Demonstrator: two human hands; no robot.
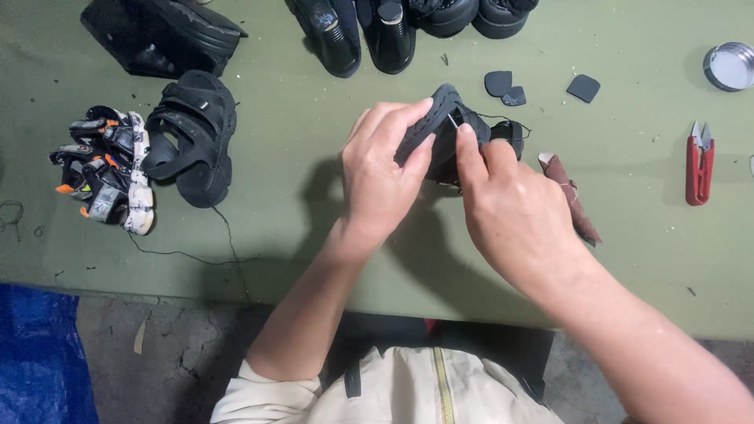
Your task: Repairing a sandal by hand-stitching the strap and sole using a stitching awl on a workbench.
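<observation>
Left hand (385,177): fingers (408,114) clenched around the sole edge of a small black sandal (440,118), thumb under, fingertips over the top rim. Grip holds the sandal tilted up off the desk (314,235), sole edge turned toward the wearer, apparently so the seam faces the other hand.

Right hand (510,212): thumb and forefinger pinched together on a thin pale needle (453,122) just at the sole edge; the other fingers curl in. The pinch sits directly against the sandal, touching it right beside the left fingertips. A dark thread (503,118) trails from the sandal past the right fingertips. Both hands are closed on the work, none released.

Outward from the fingers:
- Just beyond the right hand, a folded strip of brown abrasive paper (569,196) lies on the desk.
- Above the fingers, 3 small black cut patches (510,86), near but apart from the sandal.
- Farther right, red thread snips (699,161), and a round metal tin lid (729,67) at the far corner.
- Left of the left hand, well apart, a finished black sandal (192,137) and a patterned sandal pair (106,169) with orange accents; loose black thread (188,255) runs along the desk there.
- At the far edge, more black shoes (361,31) stand in a row, out of the working area.
</observation>
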